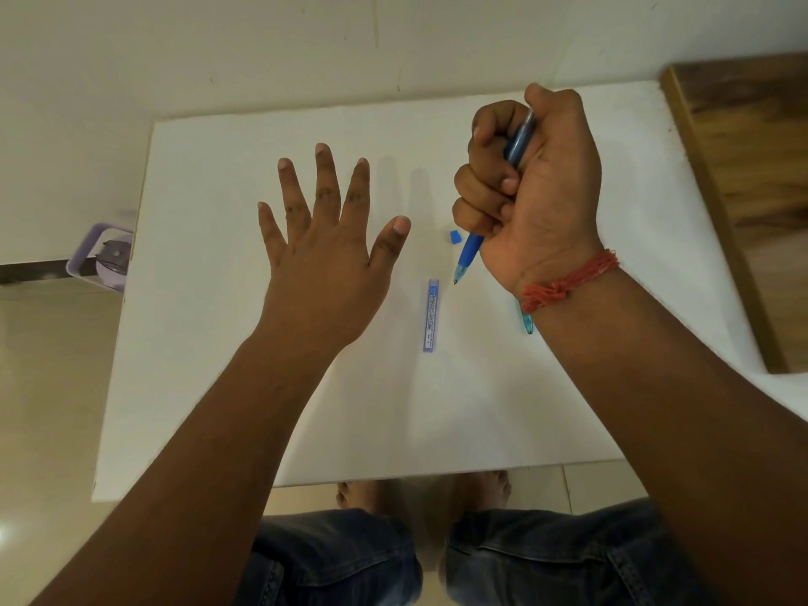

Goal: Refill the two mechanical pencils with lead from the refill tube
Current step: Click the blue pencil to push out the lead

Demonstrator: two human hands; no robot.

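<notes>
While my right hand [531, 185] is clenched in a fist around a blue mechanical pencil [496, 199], the pencil runs through the fist with its tip pointing down and toward me, poking out below my little finger, and its other end showing up by my thumb. Just left of that lower stretch of pencil, a small blue cap [455, 237] lies on the white table [218, 387]. A little below the pencil tip and slightly to its left, the lead refill tube [431, 315] lies flat, a slim clear blue case with a printed label, running lengthwise toward me. Under my right wrist, mostly hidden, the teal tip of a second mechanical pencil [527, 320] peeks out on the table. A red thread band [568, 282] circles that wrist. Further left of the fist, well apart from it, my left hand [325, 251] is spread wide with straight fingers, palm down, gripping nothing; I cannot tell whether it touches the table. Nearest me, beyond the table edge, are my jeans [350, 557] and bare feet.
</notes>
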